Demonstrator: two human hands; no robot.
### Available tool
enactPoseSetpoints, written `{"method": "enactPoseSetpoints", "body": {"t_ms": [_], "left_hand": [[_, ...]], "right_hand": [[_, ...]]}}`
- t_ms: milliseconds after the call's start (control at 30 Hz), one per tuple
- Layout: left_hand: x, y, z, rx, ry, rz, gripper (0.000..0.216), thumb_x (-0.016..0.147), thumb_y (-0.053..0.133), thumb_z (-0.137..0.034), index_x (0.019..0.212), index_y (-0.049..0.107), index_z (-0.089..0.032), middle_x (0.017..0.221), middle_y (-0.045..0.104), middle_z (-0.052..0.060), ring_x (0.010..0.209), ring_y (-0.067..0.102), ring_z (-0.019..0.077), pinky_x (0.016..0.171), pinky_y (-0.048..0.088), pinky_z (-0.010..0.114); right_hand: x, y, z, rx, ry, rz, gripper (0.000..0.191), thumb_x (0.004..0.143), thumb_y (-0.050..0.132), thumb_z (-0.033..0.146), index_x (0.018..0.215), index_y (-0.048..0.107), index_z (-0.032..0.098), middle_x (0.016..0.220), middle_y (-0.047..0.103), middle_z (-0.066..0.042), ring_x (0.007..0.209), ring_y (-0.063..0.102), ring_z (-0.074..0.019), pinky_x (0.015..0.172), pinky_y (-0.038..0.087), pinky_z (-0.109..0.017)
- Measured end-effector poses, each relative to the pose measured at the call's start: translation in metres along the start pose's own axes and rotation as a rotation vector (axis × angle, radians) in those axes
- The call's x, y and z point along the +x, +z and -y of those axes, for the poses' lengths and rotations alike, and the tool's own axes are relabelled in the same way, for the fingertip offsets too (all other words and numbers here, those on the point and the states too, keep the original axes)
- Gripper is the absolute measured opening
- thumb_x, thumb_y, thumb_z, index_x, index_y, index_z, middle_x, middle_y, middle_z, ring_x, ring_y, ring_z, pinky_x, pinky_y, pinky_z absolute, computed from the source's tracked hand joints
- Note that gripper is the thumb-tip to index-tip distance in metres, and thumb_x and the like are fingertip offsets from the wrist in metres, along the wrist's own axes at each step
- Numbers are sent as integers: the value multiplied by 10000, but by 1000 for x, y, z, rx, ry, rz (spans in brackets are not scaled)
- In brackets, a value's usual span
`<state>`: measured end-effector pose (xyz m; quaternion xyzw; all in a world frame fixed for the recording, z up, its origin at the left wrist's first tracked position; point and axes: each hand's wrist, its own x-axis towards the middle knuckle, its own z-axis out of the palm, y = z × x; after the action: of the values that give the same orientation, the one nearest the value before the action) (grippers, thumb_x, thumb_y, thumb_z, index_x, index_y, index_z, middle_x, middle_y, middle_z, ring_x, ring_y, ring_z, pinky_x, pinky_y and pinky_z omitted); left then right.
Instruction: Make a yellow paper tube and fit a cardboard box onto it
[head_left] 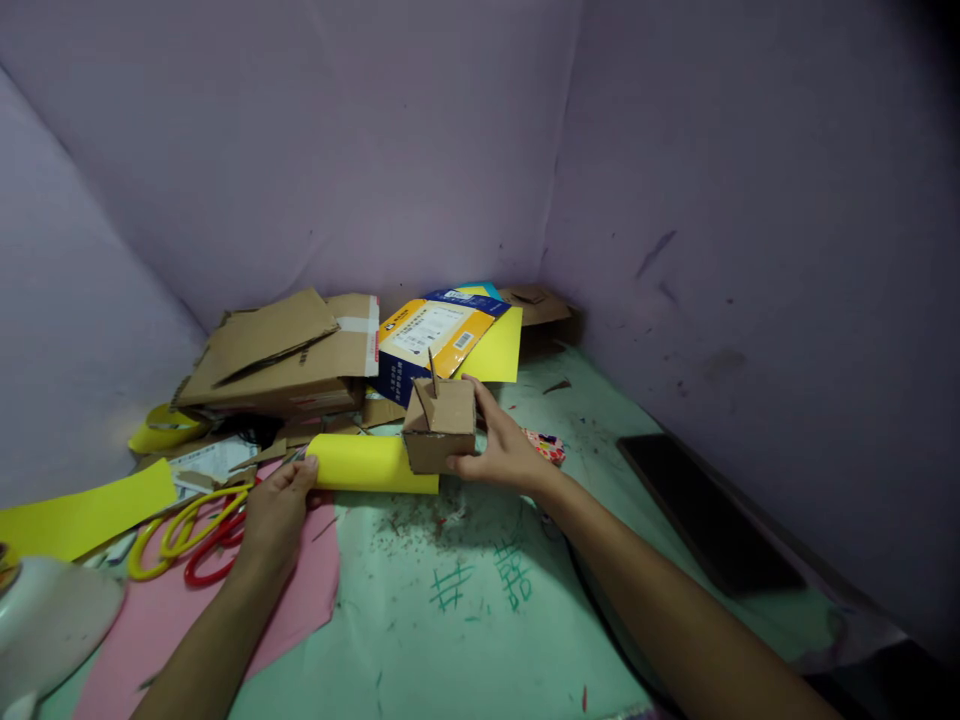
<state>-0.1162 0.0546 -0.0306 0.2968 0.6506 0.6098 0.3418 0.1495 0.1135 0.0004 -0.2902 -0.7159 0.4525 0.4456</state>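
Observation:
A rolled yellow paper tube (367,463) lies across the green table top. My left hand (279,510) grips its left end, fingers curled round it. Against the tube's right end sits a small brown cardboard box (439,425) with a thin stick standing up from its top. My right hand (501,445) holds this box from the right, thumb below and fingers over the top edge.
Yellow-handled and red-handled scissors (187,535) lie on a pink sheet (161,610) at the left. Flattened cardboard boxes (285,355), a yellow and blue packet (435,335) and yellow paper are piled behind. A dark flat slab (705,510) lies at the right. Purple walls close in all round.

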Motion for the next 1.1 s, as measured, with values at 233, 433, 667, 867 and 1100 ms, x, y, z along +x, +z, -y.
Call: {"method": "enactPoseSetpoints", "body": {"t_ms": [233, 433, 667, 867, 1100], "left_hand": [[0, 1, 0, 4, 0, 0, 274, 507, 721, -392, 652, 642, -172, 558, 584, -22, 509, 491, 118, 466, 400, 218], [0, 1, -1, 11, 18, -5, 232, 508, 708, -388, 567, 596, -193, 543, 567, -16, 506, 473, 131, 453, 380, 234], [-1, 3, -4, 9, -1, -10, 281, 477, 721, -405, 570, 583, -179, 525, 537, -21, 503, 477, 124, 454, 392, 228], [-6, 5, -9, -17, -7, -27, 292, 455, 719, -398, 597, 615, -165, 561, 563, -13, 531, 497, 128, 447, 396, 222], [-8, 4, -12, -36, 7, -24, 344, 480, 718, -422, 674, 621, -155, 631, 587, -11, 543, 500, 126, 451, 406, 227]], "right_hand": [[-1, 0, -3, 13, -20, 7, 958, 569, 721, 200, 1400, 244, 223, 1396, 424, -102, 1246, 442, -281, 1067, 320, -439], [-1, -1, -3, -10, -40, 13, 933, 585, 707, 205, 1397, 248, 226, 1372, 449, -95, 1252, 435, -282, 1067, 311, -432], [0, -2, -3, -63, -58, 7, 938, 579, 705, 206, 1400, 252, 228, 1373, 444, -90, 1262, 419, -286, 1076, 293, -430], [-1, -1, -4, -31, -31, 12, 942, 570, 697, 189, 1394, 243, 233, 1394, 425, -103, 1257, 428, -291, 1068, 306, -445], [-2, -1, -1, -45, -40, 16, 928, 565, 698, 173, 1381, 260, 230, 1375, 453, -97, 1233, 455, -283, 1056, 333, -427]]}}
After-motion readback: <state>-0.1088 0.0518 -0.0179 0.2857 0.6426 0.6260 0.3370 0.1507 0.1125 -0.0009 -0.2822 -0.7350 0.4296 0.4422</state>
